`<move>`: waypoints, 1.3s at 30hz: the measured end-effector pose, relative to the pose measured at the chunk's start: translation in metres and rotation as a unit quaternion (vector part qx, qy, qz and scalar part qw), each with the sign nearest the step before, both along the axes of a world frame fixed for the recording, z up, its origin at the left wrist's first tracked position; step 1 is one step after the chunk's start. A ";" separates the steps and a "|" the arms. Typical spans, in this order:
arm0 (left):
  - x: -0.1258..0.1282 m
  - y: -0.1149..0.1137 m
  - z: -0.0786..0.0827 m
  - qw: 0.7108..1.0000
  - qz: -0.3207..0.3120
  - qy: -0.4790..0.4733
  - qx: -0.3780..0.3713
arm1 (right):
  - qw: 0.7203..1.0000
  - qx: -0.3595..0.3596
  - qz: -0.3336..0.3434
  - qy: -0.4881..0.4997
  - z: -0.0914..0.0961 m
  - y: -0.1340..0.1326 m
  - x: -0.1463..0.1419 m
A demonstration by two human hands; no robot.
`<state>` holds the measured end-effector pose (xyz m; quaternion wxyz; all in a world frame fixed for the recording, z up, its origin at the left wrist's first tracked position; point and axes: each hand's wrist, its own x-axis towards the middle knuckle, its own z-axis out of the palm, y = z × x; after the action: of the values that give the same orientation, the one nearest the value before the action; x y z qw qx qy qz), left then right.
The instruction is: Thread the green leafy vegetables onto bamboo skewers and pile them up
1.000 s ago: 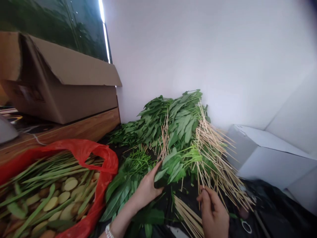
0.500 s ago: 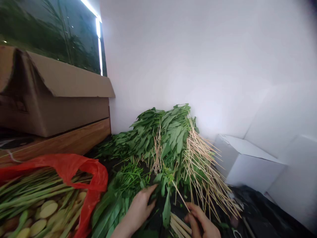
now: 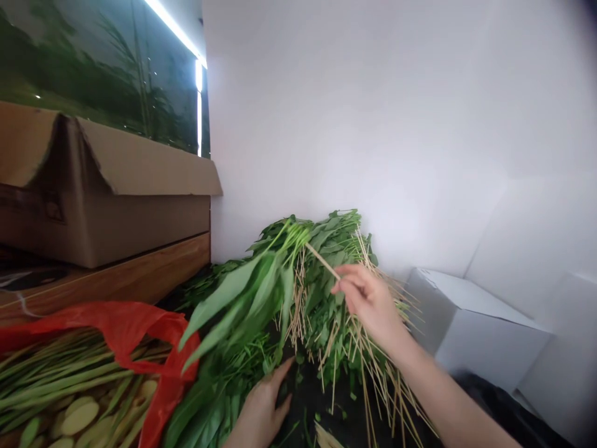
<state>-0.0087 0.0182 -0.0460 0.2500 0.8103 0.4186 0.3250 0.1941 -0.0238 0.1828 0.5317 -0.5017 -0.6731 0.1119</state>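
My right hand (image 3: 370,303) is raised over the pile, its fingers pinching the bare end of a thin wooden skewer (image 3: 321,259). From the skewer's other end hangs a bunch of long green leaves (image 3: 254,280), slightly blurred. Low in the view, my left hand (image 3: 261,404) has its thumb and fingers apart and holds nothing visible. It lies beside loose leafy greens (image 3: 200,404) on a dark surface. Behind both hands is a heap of skewered greens (image 3: 331,239), the sticks pointing down and toward me. Pale skewers (image 3: 326,437) lie at the bottom edge.
A red plastic bag (image 3: 112,317) at left surrounds green stems and pale round slices (image 3: 80,417). An open cardboard box (image 3: 144,218) stands behind it on a wooden surface (image 3: 163,258). On the right is a white box (image 3: 489,336) near black plastic (image 3: 504,395). A white wall (image 3: 349,112) rises behind.
My right hand has moved up and forward with the skewer, lifting its leaves from low between my hands to above the heap. My left hand has stayed low. The view has shifted slightly.
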 end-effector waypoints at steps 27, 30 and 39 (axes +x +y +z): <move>0.001 0.008 -0.018 0.998 0.001 0.065 0.025 | 0.874 -0.116 -0.349 -0.318 0.041 0.121 0.116; 0.001 0.009 -0.019 0.998 0.005 0.066 0.011 | 0.882 -0.086 -0.338 -0.316 0.048 0.106 0.106; 0.002 -0.004 0.007 0.999 -0.003 0.047 0.017 | 0.980 0.034 -0.059 -0.189 0.025 -0.060 0.013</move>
<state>-0.0072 0.0144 -0.0391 0.2171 0.8300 0.4220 0.2931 0.2072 -0.0838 0.2082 0.4173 -0.5339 -0.7343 -0.0393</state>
